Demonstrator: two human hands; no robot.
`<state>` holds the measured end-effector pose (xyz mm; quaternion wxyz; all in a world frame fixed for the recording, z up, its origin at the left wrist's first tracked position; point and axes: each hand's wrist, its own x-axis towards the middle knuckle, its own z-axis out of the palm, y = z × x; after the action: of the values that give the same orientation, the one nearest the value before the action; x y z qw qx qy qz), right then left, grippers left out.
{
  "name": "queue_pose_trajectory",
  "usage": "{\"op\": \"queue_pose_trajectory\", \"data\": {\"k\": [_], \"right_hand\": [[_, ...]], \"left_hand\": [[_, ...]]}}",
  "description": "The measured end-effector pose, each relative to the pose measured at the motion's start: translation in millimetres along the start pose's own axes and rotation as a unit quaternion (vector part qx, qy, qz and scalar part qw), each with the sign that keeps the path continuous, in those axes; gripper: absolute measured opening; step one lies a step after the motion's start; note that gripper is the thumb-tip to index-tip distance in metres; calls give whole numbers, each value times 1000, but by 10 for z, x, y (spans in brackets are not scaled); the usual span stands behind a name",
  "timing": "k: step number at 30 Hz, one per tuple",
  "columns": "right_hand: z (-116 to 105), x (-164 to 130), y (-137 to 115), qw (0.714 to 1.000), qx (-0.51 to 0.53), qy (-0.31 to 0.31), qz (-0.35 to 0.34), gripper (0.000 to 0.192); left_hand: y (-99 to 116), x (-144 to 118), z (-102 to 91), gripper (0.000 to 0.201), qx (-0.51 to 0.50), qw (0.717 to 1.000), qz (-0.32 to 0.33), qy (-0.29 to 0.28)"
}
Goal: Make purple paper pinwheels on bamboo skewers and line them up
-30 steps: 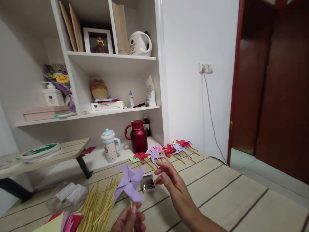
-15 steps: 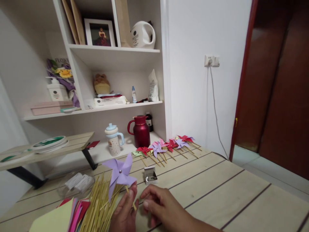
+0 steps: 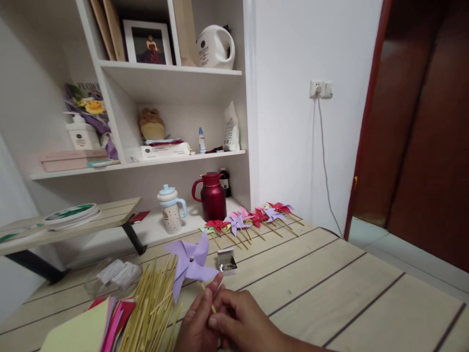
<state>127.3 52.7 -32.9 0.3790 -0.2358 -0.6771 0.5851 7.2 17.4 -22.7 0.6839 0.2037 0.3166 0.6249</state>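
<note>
The left hand [image 3: 198,325] is pinched shut on the stick of a lilac pinwheel [image 3: 190,264], thumb and fingers closed on it just under the paper blades. The right hand [image 3: 240,325] lies against it at 3 o'clock, its fingers curled onto the same stick, so both hands meet low in the view. The pinwheel stands up from the hands at about 11 o'clock, its blades spread and a small pin at the centre, held clear of the tabletop [image 3: 330,283].

At 9 o'clock from the hands a bundle of bamboo sticks [image 3: 150,308] fans out on the tabletop, and farther that way lies a stack of coloured paper [image 3: 91,330]. At 10 o'clock, beyond the sticks, sits a clear bag [image 3: 115,276] of white packets. At 12 o'clock, just past the pinwheel, a small open box [image 3: 227,260] rests on the boards. Farther off at 1 o'clock a row of finished pinwheels [image 3: 252,220] in red, lilac and pink lies along the far edge of the tabletop.

Behind them, on the lowest shelf, stand a red jug [image 3: 212,195] and, at its 9 o'clock, a cup [image 3: 171,210] with a blue lid. Well off at 2 o'clock a wall socket [image 3: 320,89] has a cable hanging from it.
</note>
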Motion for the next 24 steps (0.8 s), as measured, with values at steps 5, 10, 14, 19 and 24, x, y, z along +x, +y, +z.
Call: {"op": "queue_pose_trajectory", "data": {"k": [5,10,14,19,24], "right_hand": [[-6,4,-1,999,-40,12,25,24],[1,14,-22,999,-32,6,41,27],[-7,23,-13,999,-36,6,32,29],[-4,20,-34,998,-49,7,37,33],[-9,14,-74,998,-36,23,42,34]], "left_hand": [[0,-23,52,50,12,999,-3,37],[2,-33,128,53,13,997,5,72],[18,-23,160,50,6,996,11,86],[-7,-16,102,51,17,997,7,81],[-85,68,-86,45,25,998,39,36]]}}
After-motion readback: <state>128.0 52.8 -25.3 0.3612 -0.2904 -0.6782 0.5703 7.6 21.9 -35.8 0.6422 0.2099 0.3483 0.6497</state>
